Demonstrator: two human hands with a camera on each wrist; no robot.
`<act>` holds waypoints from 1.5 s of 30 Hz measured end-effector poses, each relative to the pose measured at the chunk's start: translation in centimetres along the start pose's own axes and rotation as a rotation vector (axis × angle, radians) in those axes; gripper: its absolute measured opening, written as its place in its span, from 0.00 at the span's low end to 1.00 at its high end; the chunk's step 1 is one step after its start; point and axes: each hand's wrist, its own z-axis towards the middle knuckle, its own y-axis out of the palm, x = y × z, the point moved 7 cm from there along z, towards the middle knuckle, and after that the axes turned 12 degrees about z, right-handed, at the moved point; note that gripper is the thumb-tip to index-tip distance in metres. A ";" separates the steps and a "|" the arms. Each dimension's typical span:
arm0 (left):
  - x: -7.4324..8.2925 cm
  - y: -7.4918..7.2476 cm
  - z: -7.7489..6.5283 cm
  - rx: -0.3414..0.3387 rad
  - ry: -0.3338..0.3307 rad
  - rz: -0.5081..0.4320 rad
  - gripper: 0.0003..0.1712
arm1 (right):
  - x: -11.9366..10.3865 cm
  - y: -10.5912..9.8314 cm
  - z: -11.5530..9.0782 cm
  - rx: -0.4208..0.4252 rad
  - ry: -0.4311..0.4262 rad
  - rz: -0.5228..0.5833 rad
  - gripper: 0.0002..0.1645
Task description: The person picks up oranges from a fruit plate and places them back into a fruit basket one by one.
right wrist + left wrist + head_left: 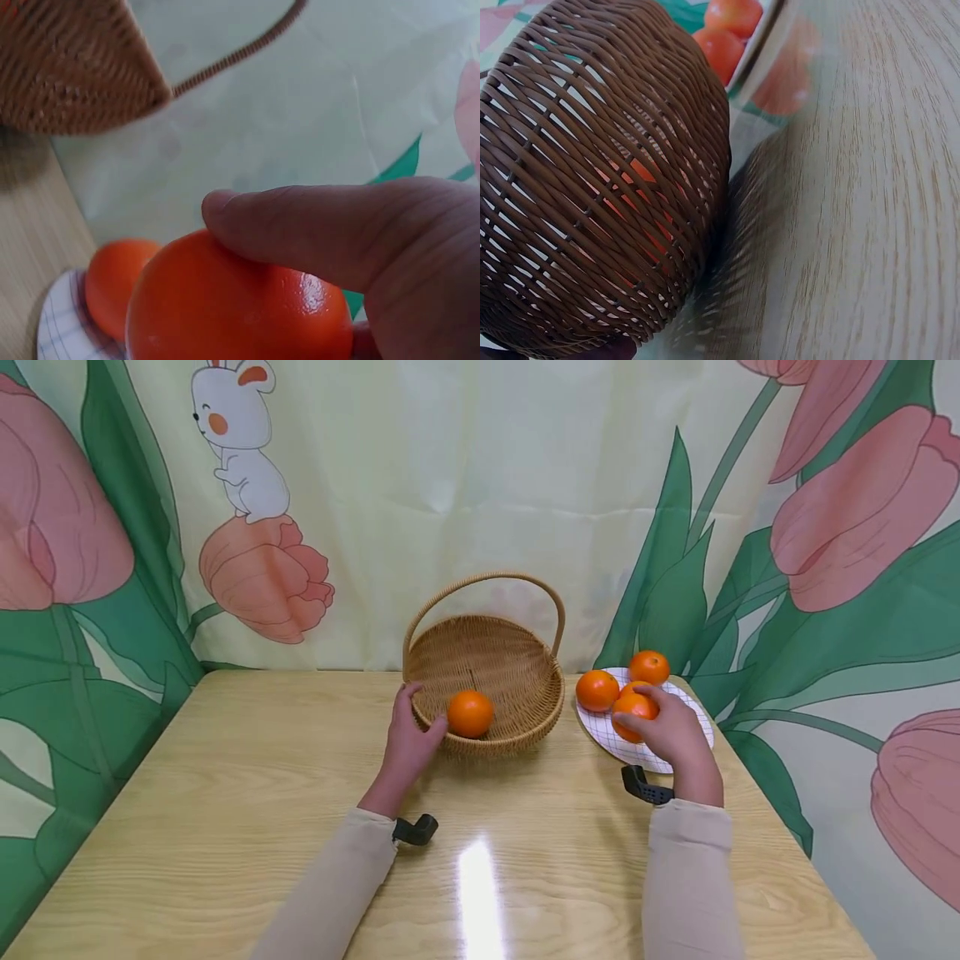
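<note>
My left hand [411, 739] holds the near left rim of a wicker basket [517, 672] with a tall arched handle. One orange [470, 714] lies inside, against the front wall; in the left wrist view it shows through the weave of the basket [660, 82], which hides most of the hand. To the right, my right hand [678, 735] grips another orange [632, 718] over a plate [609, 737]. The right wrist view shows the thumb pressed on top of this orange [240, 300]; the other fingers are mostly hidden.
Several oranges are at the white checked plate, among them a left one [597, 691] and a back one [649, 667]. A wooden table [285, 752] carries everything. Behind it hangs a curtain [465, 485] printed with tulips and a white rabbit.
</note>
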 end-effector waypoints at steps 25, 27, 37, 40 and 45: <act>0.1 0.6 -0.5 0.009 0.000 0.003 0.37 | -8.9 3.7 -2.4 0.277 -0.509 0.077 0.38; 0.1 0.6 -0.5 0.013 0.000 0.004 0.37 | -9.6 4.2 -2.5 0.276 -0.542 0.092 0.38; 0.2 0.5 -0.4 0.024 0.006 0.013 0.37 | -11.0 7.3 -2.5 0.228 -0.643 0.099 0.39; 0.2 0.5 -0.4 0.022 0.014 0.011 0.38 | -11.1 8.4 -2.4 0.194 -0.654 0.084 0.39; 0.2 0.5 -0.4 0.024 0.012 0.010 0.38 | -11.3 9.9 -2.1 0.129 -0.653 0.054 0.39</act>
